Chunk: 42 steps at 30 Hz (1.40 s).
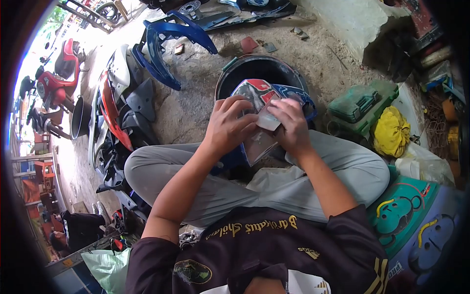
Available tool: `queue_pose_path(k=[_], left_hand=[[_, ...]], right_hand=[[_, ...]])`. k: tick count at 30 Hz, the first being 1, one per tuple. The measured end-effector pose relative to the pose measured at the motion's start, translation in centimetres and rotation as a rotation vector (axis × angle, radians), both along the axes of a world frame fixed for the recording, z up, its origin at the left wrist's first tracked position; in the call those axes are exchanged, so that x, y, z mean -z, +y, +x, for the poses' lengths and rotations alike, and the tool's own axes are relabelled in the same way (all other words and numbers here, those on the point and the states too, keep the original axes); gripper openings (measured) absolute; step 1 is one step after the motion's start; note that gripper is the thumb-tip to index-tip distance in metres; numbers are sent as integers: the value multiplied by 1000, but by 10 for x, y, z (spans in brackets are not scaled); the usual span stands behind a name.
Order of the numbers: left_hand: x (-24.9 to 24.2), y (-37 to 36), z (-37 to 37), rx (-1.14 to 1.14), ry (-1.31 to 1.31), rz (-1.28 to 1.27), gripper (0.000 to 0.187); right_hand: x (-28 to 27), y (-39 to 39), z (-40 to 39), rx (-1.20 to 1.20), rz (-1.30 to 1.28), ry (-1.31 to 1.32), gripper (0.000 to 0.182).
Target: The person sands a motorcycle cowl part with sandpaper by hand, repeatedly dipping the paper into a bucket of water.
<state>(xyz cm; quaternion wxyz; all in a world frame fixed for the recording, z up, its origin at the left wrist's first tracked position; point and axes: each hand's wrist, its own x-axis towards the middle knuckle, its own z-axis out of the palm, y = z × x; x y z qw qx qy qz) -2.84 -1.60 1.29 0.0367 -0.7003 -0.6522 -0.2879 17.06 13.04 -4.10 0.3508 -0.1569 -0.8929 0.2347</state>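
Note:
A blue motorcycle body panel [252, 147] with red and white markings and bare greyish patches lies tilted between my crossed legs, its far part over a black bucket [227, 81]. My left hand [230, 122] grips the panel's left side, fingers curled and thumb reaching toward the middle. My right hand [293, 125] is closed on a small pale sheet [268, 120], pressed against the panel's surface. The sheet looks like folded sandpaper, though its underside is hidden. The fingertips of my right hand are slightly blurred.
A blue fairing piece [176, 32] lies on the ground ahead. More panels [110, 110] are piled at left. At right are a green tool case [355, 105], a yellow bag [391, 131] and a teal box [399, 210]. A red scooter [61, 83] stands far left.

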Motion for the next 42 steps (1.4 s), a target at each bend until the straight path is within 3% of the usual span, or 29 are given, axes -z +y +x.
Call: queue_pose_path(k=[4,11,17,21,24,27,30,38,42], left_hand=[[-3,2,1,-15,-48,-12,30],[7,8,-10,30,-29,94,36],[7,17,-7,4,-72,116,29],[6,20,-4,-50,-101,116,31],[8,20,-6,-52,-103,94,33],[2,18,0,-99,-126,23,38],[-3,16,3,-105,-109,-56,45],[1,14,12,-142,-55,-77,54],[3,14,9,-143,-96,-81,58]], right_hand=[[3,13,2,-15,-67,9,47],[-1,24,1,-20,3,6,38],[-12,26,6,-57,-127,-122,36],[-40,17,-8,-14,133,7,36],[-25,21,-6,-169,-106,-47,35],[-27,26,-11,51,-278,97,29],[-24,41,1,159,-196,-76,26],[-1,23,-8,232,-233,0,24],[3,26,-7,196,-70,9,26]])
